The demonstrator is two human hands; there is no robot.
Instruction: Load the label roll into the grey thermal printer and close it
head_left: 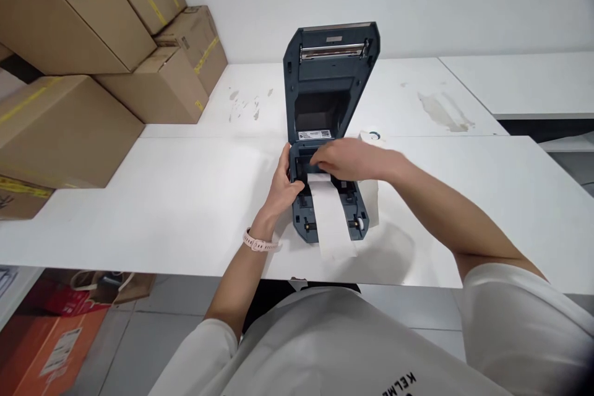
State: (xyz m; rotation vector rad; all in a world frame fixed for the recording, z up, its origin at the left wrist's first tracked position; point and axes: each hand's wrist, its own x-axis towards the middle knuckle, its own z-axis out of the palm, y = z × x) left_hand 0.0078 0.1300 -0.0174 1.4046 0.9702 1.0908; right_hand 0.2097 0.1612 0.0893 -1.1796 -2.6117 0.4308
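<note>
A dark grey label printer [301, 219] stands on the white table with its lid [320, 83] raised. A strip of white label paper [333, 223] runs from inside the printer over its front edge onto the table. My left hand [281, 185] grips the printer's left side, the thumb over the inner edge and the fingers along the outside. Over the paper compartment is my right hand [348, 159], its fingers bent down and drawn together just behind the paper. What they hold, if anything, is hidden. A white roll [370, 136] shows partly behind my right wrist.
Cardboard boxes [69, 130] are stacked on the table's left side against the wall. Backing paper [370, 201] lies beside the printer's right side. Below the left front edge are a paper bag [132, 288] and an orange box [55, 346] on the floor.
</note>
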